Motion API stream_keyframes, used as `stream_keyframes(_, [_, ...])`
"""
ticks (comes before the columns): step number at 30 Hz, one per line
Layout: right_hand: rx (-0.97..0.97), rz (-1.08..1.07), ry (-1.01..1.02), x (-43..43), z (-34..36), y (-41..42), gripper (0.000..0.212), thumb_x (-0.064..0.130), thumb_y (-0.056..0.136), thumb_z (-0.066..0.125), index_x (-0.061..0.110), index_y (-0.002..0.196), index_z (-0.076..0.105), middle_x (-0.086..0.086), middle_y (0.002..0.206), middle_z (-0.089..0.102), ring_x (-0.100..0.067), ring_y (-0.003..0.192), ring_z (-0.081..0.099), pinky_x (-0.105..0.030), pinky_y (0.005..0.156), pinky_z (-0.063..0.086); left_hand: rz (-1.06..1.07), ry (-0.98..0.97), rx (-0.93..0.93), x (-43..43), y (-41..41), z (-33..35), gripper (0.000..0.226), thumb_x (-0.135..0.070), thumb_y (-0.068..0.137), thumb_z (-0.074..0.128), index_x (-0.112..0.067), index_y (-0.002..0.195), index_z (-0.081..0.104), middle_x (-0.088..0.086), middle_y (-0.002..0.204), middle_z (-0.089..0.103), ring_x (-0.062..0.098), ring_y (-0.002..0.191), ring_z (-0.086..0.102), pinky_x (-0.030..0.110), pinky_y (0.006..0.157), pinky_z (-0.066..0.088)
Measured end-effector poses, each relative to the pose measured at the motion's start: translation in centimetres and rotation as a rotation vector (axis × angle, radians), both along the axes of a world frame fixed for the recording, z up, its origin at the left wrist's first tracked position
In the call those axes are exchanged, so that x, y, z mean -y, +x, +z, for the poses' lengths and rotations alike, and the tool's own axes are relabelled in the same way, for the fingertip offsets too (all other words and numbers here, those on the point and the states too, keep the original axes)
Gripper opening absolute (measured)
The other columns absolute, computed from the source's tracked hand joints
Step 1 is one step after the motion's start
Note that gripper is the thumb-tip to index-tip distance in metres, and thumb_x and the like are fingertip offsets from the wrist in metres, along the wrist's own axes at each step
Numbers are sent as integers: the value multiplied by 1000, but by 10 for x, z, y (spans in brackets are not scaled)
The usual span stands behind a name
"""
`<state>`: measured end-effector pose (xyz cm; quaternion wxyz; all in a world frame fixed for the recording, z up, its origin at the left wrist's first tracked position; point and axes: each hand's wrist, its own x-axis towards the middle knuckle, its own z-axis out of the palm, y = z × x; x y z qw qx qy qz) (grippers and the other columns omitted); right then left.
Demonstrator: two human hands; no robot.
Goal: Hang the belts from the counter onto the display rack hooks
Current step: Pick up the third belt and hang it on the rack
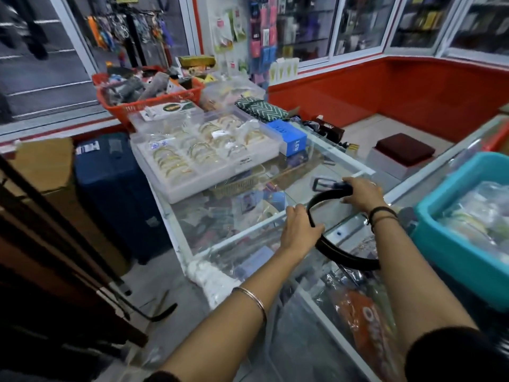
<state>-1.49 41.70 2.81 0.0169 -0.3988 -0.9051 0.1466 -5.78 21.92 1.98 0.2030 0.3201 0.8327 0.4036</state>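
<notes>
A black belt (341, 255) curves in a loop above the glass counter (242, 216). My right hand (362, 193) grips it near the silver buckle (323, 183). My left hand (298, 230) holds the strap lower down, where it bends toward me. The belt's tail sweeps right and ends near the teal tub. Dark belts (68, 257) hang or lean at the far left edge; the rack's hooks are not visible.
A clear tray of bangles (201, 153) and a blue box (292, 139) sit on the counter's far end, with a red basket (148, 97) behind. A teal tub (462, 216) stands at right. A blue suitcase (115, 188) and cardboard box (44, 164) stand left of the counter.
</notes>
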Motion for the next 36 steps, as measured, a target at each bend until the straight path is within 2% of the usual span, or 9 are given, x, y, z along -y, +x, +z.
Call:
stream_keyframes(3, [-108, -11, 31, 2, 2, -3, 33, 18, 84, 67, 12, 116, 61, -19, 119, 65, -38, 110, 58, -47, 92, 49, 29, -7, 3, -1, -4, 0, 20, -19, 78, 66, -3, 83, 53, 19, 94, 55, 37, 93, 58, 35, 64, 39])
stream_keyframes(6, [-126, -22, 66, 15, 10, -4, 27, 19, 85, 65, 11, 111, 63, -19, 114, 67, -38, 106, 60, -43, 82, 49, 65, -17, -45, 10, -10, 4, 16, -9, 76, 62, -8, 67, 49, 11, 72, 52, 35, 72, 58, 32, 49, 32])
stream_keyframes(10, [-231, 33, 97, 40, 28, -5, 27, 25, 83, 66, 8, 105, 64, -15, 107, 67, -35, 99, 61, -38, 74, 47, 136, 19, -141, 38, -26, 13, 18, -9, 75, 60, -12, 91, 68, 13, 87, 70, 31, 80, 63, 35, 63, 49])
stream_keyframes(16, [-398, 276, -241, 98, 69, -12, 26, 30, 84, 67, 13, 98, 52, 1, 81, 56, -17, 71, 53, -27, 55, 37, 245, 102, -252, 114, -54, 46, 12, -5, 76, 58, -7, 78, 70, 16, 76, 71, 31, 72, 65, 39, 60, 50])
stream_keyframes(22, [-670, 408, -390, 189, 98, -35, 31, 39, 86, 63, 10, 87, 53, -5, 76, 62, -18, 67, 58, -18, 54, 44, 429, 220, -332, 208, -53, 87, 13, -7, 78, 59, -8, 82, 71, 13, 81, 73, 29, 77, 66, 39, 69, 53])
stream_keyframes(25, [-837, 452, -535, 239, 109, -50, 27, 39, 86, 61, 14, 96, 59, -7, 90, 67, -23, 84, 63, -25, 66, 45, 549, 238, -461, 256, -48, 107, 13, -11, 79, 64, -15, 89, 72, -1, 80, 66, 21, 78, 63, 32, 67, 45])
stream_keyframes(28, [-922, 543, -695, 295, 130, -56, 30, 25, 85, 66, 17, 113, 59, -6, 103, 65, -13, 89, 61, -12, 68, 50, 640, 228, -613, 303, -46, 125, 17, -15, 80, 66, -17, 96, 70, 2, 84, 64, 22, 80, 62, 33, 73, 48])
stream_keyframes(32, [-997, 742, -921, 368, 166, -57, 36, 0, 79, 69, 25, 102, 61, 8, 91, 67, 3, 76, 64, -9, 68, 52, 749, 239, -813, 369, -42, 150, 18, -16, 80, 69, -18, 97, 67, 0, 87, 64, 20, 83, 64, 35, 73, 50])
stream_keyframes(36, [-1085, 930, -1033, 432, 196, -58, 54, 29, 59, 87, 29, 107, 62, -1, 110, 70, -13, 103, 65, -26, 88, 52, 836, 251, -931, 428, -41, 174, 14, -20, 80, 72, -21, 93, 68, -3, 88, 65, 19, 79, 67, 39, 69, 56])
